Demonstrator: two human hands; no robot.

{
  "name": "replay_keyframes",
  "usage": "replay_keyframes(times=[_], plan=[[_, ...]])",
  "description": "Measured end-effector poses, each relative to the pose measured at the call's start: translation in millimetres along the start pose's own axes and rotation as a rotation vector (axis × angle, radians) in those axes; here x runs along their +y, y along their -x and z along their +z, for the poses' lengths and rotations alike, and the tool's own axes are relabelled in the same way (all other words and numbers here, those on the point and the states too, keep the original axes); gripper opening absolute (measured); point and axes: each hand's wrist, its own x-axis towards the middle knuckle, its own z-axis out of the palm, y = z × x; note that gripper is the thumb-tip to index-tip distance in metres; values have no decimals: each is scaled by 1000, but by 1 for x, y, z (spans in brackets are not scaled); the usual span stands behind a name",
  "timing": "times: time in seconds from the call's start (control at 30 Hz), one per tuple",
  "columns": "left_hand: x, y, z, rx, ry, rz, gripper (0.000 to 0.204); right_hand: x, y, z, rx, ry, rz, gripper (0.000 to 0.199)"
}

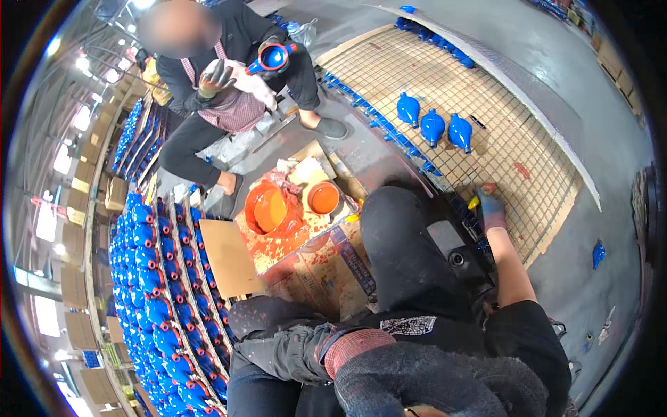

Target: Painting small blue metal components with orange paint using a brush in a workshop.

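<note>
My right hand (492, 208), in a paint-stained glove, is closed around a small tool with a yellow handle (474, 202). It rests at the near edge of a wire-grid rack (514, 163) lined with brown board. Three glossy blue bulb-shaped parts (432, 128) lie on the grid beyond that hand. My left forearm (417, 375), in a dark sleeve with a red cuff, crosses my lap. What seems to be my left hand (292, 354) lies over my left thigh in dark grey cloth, and its fingers cannot be made out.
Orange-red paint fills a bucket (267, 208) and a smaller can (324, 199) on splattered cardboard (313, 271). Across from me, a seated person (229, 76) in gloves holds a blue part with a red rim (272, 58). Stacked racks of blue parts (160, 299) stand on the left.
</note>
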Motion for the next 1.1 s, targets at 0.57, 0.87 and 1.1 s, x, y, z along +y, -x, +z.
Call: replay_keyframes(times=[0.57,0.87,1.1], plan=[[-7,-1,-21,69,19,44,65,14,3,15,-179,102,-112,27],[-1,22,-21,164,-3,67,67,49,-11,64,-228,-180,-5,31],[46,57,-34,574,-160,-50,73,26,-39,-33,-21,-128,-218,42]])
